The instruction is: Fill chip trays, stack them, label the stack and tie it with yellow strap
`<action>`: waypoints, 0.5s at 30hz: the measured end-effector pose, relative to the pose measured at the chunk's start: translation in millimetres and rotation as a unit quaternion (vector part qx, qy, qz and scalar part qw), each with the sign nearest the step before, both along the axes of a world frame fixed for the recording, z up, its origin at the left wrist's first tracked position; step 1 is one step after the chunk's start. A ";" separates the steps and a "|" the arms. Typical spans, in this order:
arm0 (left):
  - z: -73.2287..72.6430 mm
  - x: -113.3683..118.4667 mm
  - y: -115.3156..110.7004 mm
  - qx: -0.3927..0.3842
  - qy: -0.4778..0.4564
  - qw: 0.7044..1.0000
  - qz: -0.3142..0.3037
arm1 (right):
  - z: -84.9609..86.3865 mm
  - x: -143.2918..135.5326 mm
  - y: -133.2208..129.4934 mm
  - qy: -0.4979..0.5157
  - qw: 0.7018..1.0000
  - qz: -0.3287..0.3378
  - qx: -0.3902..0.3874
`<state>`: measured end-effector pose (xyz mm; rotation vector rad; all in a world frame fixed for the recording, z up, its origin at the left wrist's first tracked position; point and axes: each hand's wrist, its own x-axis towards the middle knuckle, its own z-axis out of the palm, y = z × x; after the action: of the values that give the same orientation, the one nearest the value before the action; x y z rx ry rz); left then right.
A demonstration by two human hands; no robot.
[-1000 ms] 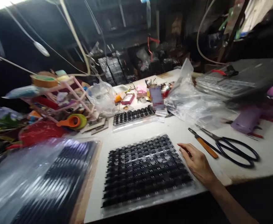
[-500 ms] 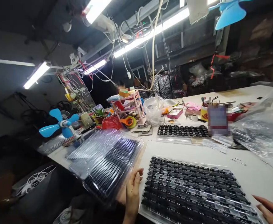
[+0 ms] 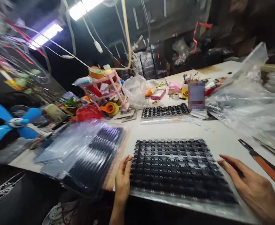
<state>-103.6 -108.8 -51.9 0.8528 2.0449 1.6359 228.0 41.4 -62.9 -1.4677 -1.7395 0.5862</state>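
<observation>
In front of me lies a clear plastic tray (image 3: 175, 195) filled with rows of small black parts (image 3: 172, 165), blurred by motion. My left hand (image 3: 122, 175) is at its left edge, thumb and fingers extended and the fingertips against the side. Along the right edge is my right hand (image 3: 250, 181), its fingers stretched out and apart, with the tips at the tray's side. Neither hand is closed round the tray. Left of it sits a stack of clear trays (image 3: 81, 150), with dark rows showing in part of it.
Tweezers (image 3: 271, 150) and an orange-handled tool (image 3: 266, 168) lie at the right. Clear plastic bags (image 3: 242, 97) bulge behind them. A second tray of black parts (image 3: 165, 111) lies farther back. A pink rack (image 3: 104, 87) and a blue fan (image 3: 16, 122) stand left.
My right hand has come in from the far right to the tray's right edge. My view has shifted right and down, bringing the tweezers and orange-handled tool into sight.
</observation>
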 end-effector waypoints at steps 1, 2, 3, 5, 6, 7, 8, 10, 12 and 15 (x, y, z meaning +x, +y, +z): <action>1.3 0.0 1.7 -0.008 0.004 1.000 -0.001 | 5.6 -0.2 -2.4 0.005 0.999 0.000 -0.036; 2.4 -0.1 3.3 -0.018 0.007 1.000 -0.007 | 10.4 -0.9 -4.2 0.011 0.997 0.001 -0.074; 3.4 -0.1 4.7 -0.025 0.010 1.000 -0.012 | 14.1 -1.9 -5.8 0.018 0.995 -0.004 -0.094; 4.8 0.3 5.8 -0.035 0.014 0.999 -0.020 | 18.7 -3.5 -8.2 0.022 0.993 -0.007 -0.114; 5.1 1.0 5.6 -0.036 0.014 0.999 -0.021 | 20.0 -4.1 -9.3 0.020 0.993 -0.009 -0.113; 5.2 1.8 5.2 -0.036 0.014 0.999 -0.021 | 20.9 -4.5 -10.0 0.016 0.994 -0.012 -0.110; 5.0 2.8 4.6 -0.035 0.015 0.999 -0.018 | 21.7 -4.7 -10.5 0.011 0.994 -0.015 -0.108; 4.0 4.6 3.9 -0.032 0.016 0.999 -0.005 | 22.7 -5.2 -10.5 0.008 0.994 -0.023 -0.109; 3.0 5.7 3.6 -0.029 0.015 0.999 0.009 | 22.9 -5.9 -9.7 0.014 0.992 -0.033 -0.120; 3.9 7.1 0.5 -0.026 -0.001 1.000 0.014 | 21.1 -6.5 -9.2 0.024 0.991 -0.046 -0.127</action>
<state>-96.5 -108.2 -48.1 0.8074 2.0971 1.5893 221.5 32.2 -41.8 -1.6837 -1.5943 0.8115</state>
